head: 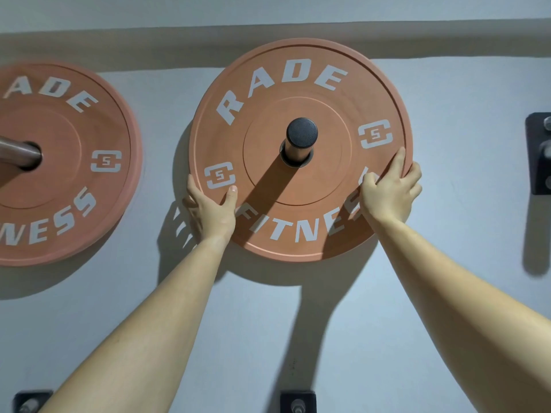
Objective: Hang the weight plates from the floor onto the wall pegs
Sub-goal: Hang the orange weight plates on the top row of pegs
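With bare forearms [143, 323] stretched up from below, clasps the lower rim of an orange bumper plate [298, 84] on both sides: left hand [210, 208] with thumb on the face and fingers wrapped behind the edge, right hand [390, 192] likewise curled round it, index finger laid along the rim. Already threaded on a black-capped wall peg [301, 135], close to the wall. Probably heavy, stiff and rubbery rather than slick; best held at opposite edges, fingers kept out of the gap behind. Leftward, a second plate [59, 174] on a steel peg [18, 153]; rightward, a bare bracket [538, 153].
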`<state>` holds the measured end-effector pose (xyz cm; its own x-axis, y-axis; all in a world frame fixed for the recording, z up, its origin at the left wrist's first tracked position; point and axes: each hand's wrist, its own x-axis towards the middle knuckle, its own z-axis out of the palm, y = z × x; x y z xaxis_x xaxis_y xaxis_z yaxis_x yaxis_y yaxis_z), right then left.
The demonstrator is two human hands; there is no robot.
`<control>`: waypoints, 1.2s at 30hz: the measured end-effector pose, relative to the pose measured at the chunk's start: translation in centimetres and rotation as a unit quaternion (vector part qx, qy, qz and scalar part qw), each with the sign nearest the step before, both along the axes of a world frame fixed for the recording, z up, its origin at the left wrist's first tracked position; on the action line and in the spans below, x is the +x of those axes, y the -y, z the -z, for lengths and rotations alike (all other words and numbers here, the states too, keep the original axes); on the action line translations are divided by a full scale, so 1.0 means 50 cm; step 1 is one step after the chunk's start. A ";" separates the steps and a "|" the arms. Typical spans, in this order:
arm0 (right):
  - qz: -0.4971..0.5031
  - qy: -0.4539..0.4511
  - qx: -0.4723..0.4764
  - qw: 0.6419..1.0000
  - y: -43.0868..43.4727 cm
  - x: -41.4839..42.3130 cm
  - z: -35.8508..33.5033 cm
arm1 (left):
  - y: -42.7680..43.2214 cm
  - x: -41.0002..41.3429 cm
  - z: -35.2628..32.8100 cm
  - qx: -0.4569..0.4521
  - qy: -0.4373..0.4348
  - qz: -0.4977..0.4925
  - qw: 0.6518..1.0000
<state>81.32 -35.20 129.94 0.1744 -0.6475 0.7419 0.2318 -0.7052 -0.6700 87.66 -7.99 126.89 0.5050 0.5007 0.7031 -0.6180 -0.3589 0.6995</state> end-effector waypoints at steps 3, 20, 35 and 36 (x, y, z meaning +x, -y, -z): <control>-0.010 0.003 0.026 1.000 -0.019 0.001 0.024 | -0.002 -0.010 0.003 -0.002 -0.023 0.007 1.000; 0.028 -0.064 0.056 0.996 -0.066 0.009 0.063 | -0.025 -0.006 -0.012 0.011 -0.035 0.000 0.999; 0.045 -0.158 -0.217 0.962 -0.074 0.022 -0.033 | -0.007 -0.012 -0.101 0.374 -0.016 -0.197 0.906; 0.048 -0.156 -0.220 0.962 -0.072 0.022 -0.034 | -0.005 -0.013 -0.097 0.370 -0.012 -0.199 0.907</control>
